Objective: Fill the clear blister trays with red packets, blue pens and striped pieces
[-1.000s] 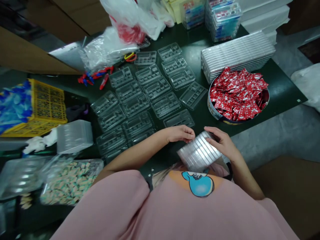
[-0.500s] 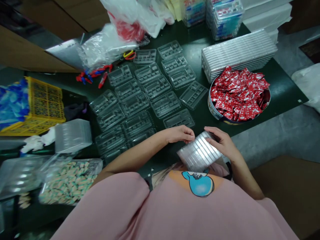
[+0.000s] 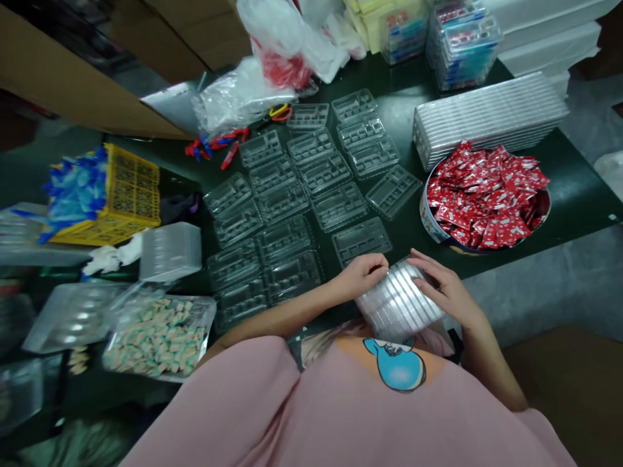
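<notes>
Close to my chest, both hands grip a stack of clear plastic trays (image 3: pixel 396 303). My left hand (image 3: pixel 361 274) pinches the stack's near-left top edge with curled fingers. My right hand (image 3: pixel 445 288) wraps the stack's right side. Just beyond my hands, several single clear compartment trays (image 3: pixel 311 194) lie spread in rows on the dark green table (image 3: pixel 567 178). A round tin of red sachets (image 3: pixel 487 194) stands to the right of them.
A long stack of clear trays (image 3: pixel 489 117) lies behind the tin. At left are a yellow crate (image 3: pixel 129 194) with blue items, a small tray stack (image 3: pixel 170 250) and a bag of pale candies (image 3: pixel 158 337). Plastic bags, red and blue pens (image 3: pixel 217 143) and boxed goods line the far edge.
The view has shifted so the table contents sit further right and lower. My hands stay on the tray stack, left fingers still working at its top edge.
</notes>
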`<state>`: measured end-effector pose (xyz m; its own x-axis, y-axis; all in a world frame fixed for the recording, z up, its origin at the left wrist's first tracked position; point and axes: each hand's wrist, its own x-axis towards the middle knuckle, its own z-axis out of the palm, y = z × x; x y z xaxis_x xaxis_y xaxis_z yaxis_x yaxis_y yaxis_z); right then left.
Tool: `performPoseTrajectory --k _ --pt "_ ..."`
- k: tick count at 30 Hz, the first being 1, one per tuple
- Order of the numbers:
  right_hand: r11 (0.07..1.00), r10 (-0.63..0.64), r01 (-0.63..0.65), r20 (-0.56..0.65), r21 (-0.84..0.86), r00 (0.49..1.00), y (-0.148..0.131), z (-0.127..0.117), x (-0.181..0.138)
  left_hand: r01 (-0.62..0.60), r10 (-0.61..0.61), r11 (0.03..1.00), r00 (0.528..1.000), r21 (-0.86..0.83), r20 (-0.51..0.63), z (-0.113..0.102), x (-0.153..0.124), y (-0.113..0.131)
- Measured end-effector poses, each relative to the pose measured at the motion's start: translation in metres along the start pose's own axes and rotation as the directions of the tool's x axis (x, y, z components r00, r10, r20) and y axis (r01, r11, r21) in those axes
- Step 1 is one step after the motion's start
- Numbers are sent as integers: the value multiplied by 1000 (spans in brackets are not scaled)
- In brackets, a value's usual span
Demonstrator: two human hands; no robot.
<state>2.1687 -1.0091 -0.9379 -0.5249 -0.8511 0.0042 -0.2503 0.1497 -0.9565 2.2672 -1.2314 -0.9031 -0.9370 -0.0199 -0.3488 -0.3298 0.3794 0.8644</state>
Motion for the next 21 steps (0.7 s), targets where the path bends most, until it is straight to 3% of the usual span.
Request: performPoseTrajectory --k 4,6,8,11,13,17,21 --pt "1000 -12 12 -23 10 1000 0 1 -1 -40 65 989 982 141 -178 -23 -7 0" --pt "1000 -3 4 -45 26 999 1 1 -2 -26 63 989 964 143 -259 -46 -15 2" --pt "999 0 3 -66 46 998 3 2 -4 21 11 993 963 116 -268 -72 -28 5" --pt "997 7 -1 -79 73 997 6 2 -7 134 -119 988 978 80 -170 -107 -47 7" --pt "996 16 -9 -75 85 997 7 2 -8 187 -184 980 982 73 -53 -118 -54 3" --pt "995 23 -15 -77 98 997 7 3 -9 216 -220 976 954 40 204 -109 -44 -22" --pt "994 46 -34 -103 107 994 8 5 -16 236 -231 972 949 3 215 -89 -21 -46"
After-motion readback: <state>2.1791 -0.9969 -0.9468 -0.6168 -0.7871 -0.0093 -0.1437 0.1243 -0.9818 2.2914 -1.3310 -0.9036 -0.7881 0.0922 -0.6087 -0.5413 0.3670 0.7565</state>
